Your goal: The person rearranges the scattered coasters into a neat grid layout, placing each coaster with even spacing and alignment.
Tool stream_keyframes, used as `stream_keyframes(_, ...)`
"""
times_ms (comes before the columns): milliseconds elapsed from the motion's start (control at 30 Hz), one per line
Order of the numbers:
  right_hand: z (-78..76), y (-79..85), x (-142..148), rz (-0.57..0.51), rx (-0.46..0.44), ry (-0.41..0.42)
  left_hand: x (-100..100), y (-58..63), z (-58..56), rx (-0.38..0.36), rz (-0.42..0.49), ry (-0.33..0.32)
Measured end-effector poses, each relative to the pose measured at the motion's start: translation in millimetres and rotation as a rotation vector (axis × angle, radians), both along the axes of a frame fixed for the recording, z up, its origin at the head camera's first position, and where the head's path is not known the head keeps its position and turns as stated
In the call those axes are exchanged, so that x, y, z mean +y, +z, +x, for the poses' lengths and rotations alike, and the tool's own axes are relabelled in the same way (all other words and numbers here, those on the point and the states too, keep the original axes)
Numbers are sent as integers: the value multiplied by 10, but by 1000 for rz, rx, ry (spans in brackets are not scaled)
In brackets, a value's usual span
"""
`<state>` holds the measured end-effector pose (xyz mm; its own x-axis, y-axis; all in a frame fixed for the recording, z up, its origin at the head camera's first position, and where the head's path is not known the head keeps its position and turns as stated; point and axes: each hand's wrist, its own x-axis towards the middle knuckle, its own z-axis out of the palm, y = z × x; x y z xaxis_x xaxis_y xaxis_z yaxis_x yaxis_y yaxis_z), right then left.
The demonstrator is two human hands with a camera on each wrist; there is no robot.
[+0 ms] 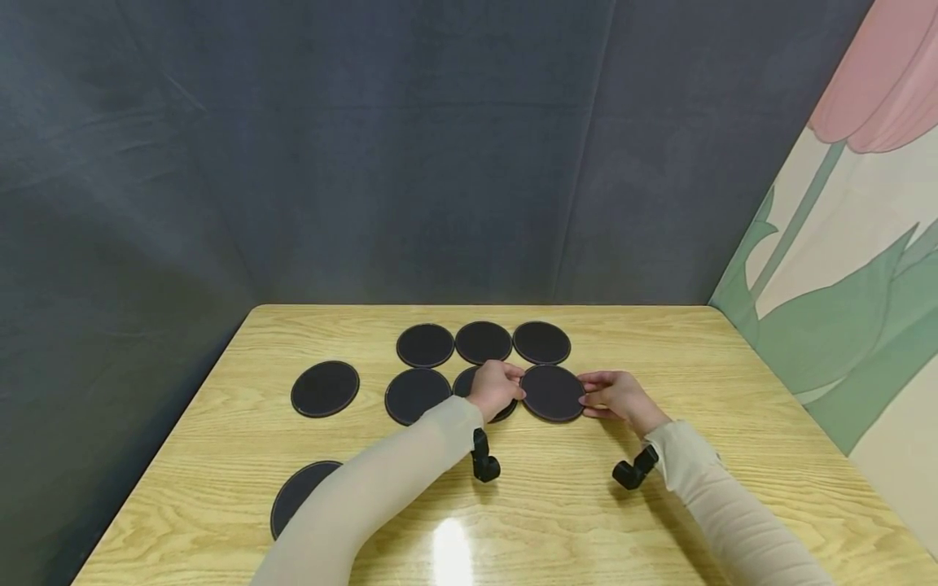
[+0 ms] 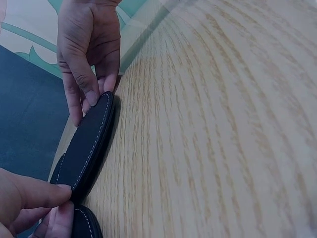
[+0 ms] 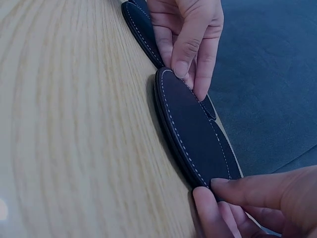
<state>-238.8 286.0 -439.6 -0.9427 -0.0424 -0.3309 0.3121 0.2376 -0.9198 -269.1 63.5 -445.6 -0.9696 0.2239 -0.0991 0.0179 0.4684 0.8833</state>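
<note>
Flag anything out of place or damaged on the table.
A farther disc and a nearer disc, partly hidden by the left sleeve, sit apart, left of two rows of three discs. They look like strays from that pattern. No spill or damage visible.

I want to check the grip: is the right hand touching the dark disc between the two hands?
Touching. The right wrist view shows it: the right hand pinches the dark disc by its edge, with no gap visible.
</note>
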Motion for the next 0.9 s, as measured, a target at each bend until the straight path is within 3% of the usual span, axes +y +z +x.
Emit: stream_keyframes(900, 22, 10, -22, 6, 4, 0, 27, 18, -15, 73, -149, -18)
